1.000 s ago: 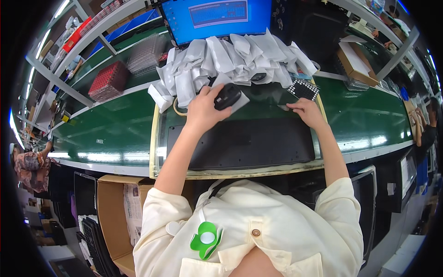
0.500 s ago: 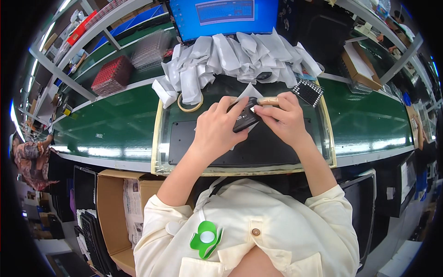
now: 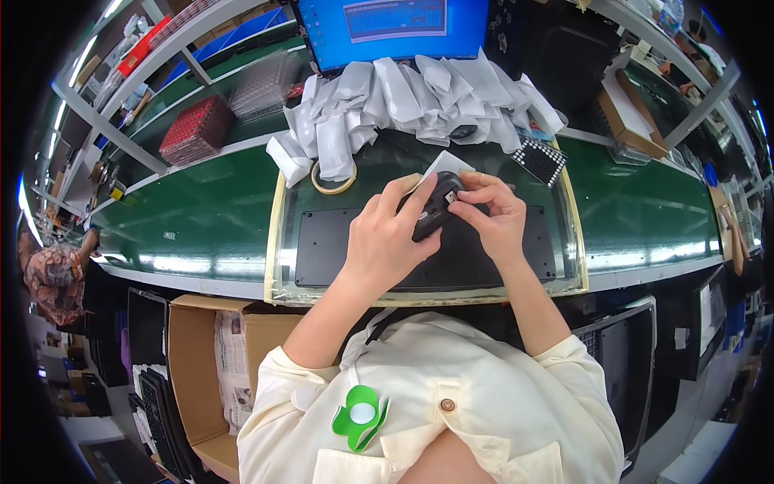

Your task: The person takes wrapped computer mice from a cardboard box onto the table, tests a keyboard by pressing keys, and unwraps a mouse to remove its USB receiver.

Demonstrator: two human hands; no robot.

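My left hand (image 3: 385,234) is closed around a black computer mouse (image 3: 434,211), held tilted above the mat with its underside toward me. A white sleeve (image 3: 448,164) sticks out behind the mouse, against the fingers. My right hand (image 3: 496,218) pinches at the mouse's far right edge. Between its thumb and fingers shows a small USB receiver (image 3: 451,196) with a pale metal end; whether it sits in the mouse or is free of it I cannot tell. Below both hands a black keyboard (image 3: 355,262) lies face down.
White sleeved packets (image 3: 403,97) are heaped behind my hands, below a lit monitor (image 3: 395,32). A tape roll (image 3: 334,190) lies left of them, a sheet of round white stickers (image 3: 538,163) right. Red trays (image 3: 195,129) and a carton (image 3: 629,117) flank the bench.
The mouse has turned, showing more of its underside. My right fingers have shifted over its edge, and the pale metal end shows more plainly. The white sleeve has swung to the right.
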